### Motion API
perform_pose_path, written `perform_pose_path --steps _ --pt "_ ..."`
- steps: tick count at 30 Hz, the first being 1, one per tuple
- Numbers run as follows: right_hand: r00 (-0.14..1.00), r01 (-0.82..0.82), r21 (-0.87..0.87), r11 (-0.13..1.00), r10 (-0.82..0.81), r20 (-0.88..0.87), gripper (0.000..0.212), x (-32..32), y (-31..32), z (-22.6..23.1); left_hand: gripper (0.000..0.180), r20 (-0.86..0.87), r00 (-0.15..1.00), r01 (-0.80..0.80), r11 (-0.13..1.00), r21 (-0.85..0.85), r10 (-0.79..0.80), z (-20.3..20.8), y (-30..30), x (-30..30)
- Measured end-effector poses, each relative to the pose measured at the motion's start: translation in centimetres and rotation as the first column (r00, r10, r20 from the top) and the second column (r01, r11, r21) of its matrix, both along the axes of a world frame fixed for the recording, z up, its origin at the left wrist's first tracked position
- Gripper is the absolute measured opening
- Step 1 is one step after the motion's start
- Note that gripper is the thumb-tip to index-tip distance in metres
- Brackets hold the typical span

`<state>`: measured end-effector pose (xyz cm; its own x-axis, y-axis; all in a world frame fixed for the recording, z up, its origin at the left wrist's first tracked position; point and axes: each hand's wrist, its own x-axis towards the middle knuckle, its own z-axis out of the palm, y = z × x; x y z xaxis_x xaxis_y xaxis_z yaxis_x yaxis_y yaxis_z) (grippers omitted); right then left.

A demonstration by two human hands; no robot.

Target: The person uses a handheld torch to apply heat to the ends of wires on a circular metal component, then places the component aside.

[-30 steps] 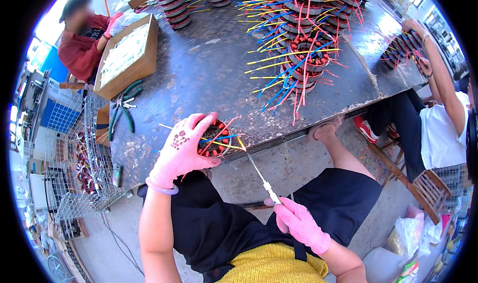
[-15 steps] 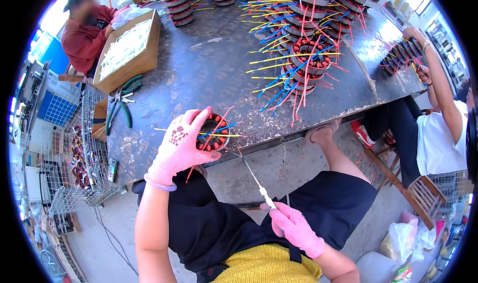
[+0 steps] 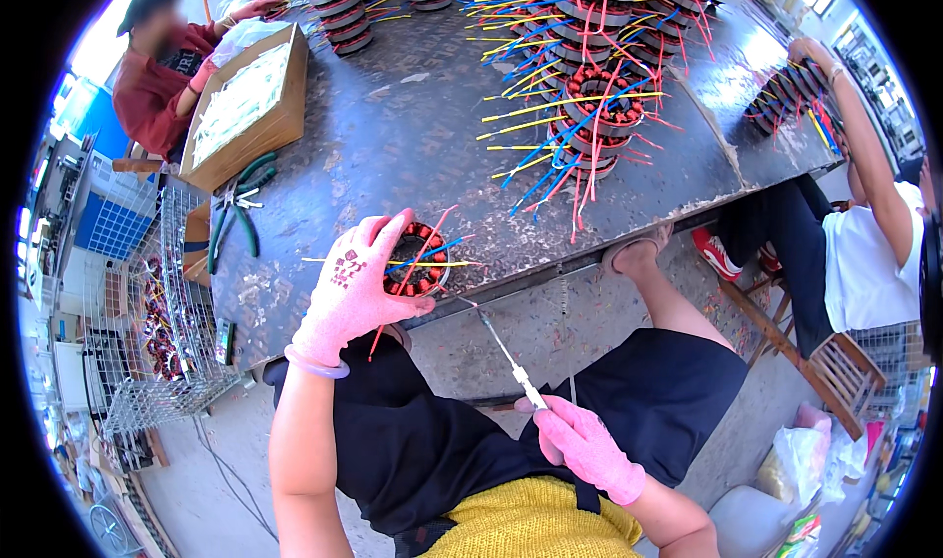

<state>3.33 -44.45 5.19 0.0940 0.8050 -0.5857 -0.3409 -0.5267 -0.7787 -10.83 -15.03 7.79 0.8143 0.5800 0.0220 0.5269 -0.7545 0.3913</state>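
Note:
My left hand [image 3: 356, 281], in a pink glove, is closed round the left side of a wound motor stator [image 3: 428, 281] at the table's front edge. Red copper coils line this ring, and red, blue and yellow leads cross its top. Lower down and to the right, my right hand [image 3: 592, 452], also gloved in pink, grips a slim hand tool [image 3: 522, 374] by its white handle. The tool's thin metal shaft points up and left, its tip just short of the table edge and apart from the stator. I cannot make out the tip's shape.
Stacked stators [image 3: 594, 116] with splayed leads stand at the back. Green-handled pliers [image 3: 236, 207] lie beside a cardboard box [image 3: 246, 116] of white strips. A wire basket [image 3: 162, 312] stands left of the table [image 3: 393, 136]. One co-worker sits far left; another handles stators [image 3: 786, 101] at right.
My hands, the stator and the tool hold almost the same pose. The view has shifted slightly. At the far left, the co-worker's gloved hands have come into sight around the box.

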Motion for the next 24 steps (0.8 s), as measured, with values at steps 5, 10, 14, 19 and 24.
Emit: perform_pose_path --steps 5,10,14,19,24 --pt "1.000 -0.005 -0.009 1.000 0.005 -0.001 0.036 0.09 0.19 0.41 0.098 0.000 1.000 0.004 1.000 0.013 -0.004 -0.06 0.05 -0.09" --pt "1.000 0.002 -0.012 1.000 -0.002 -0.013 0.037 0.06 0.14 0.29 0.097 -0.006 1.000 0.011 1.000 0.013 -0.011 -0.07 0.09 0.00" --pt "1.000 0.014 0.008 1.000 -0.014 -0.021 0.036 -0.05 0.02 0.05 0.099 -0.014 1.000 -0.003 1.000 0.006 0.004 -0.16 0.06 -0.03" --pt "1.000 0.005 -0.005 1.000 -0.006 -0.015 0.036 -0.06 0.03 -0.04 0.100 -0.008 1.000 -0.005 1.000 0.003 0.006 -0.16 0.07 -0.08" --pt "1.000 -0.004 0.003 1.000 0.004 -0.004 0.037 -0.01 0.01 -0.05 0.099 -0.004 1.000 0.000 1.000 -0.001 0.000 -0.10 0.06 -0.08"
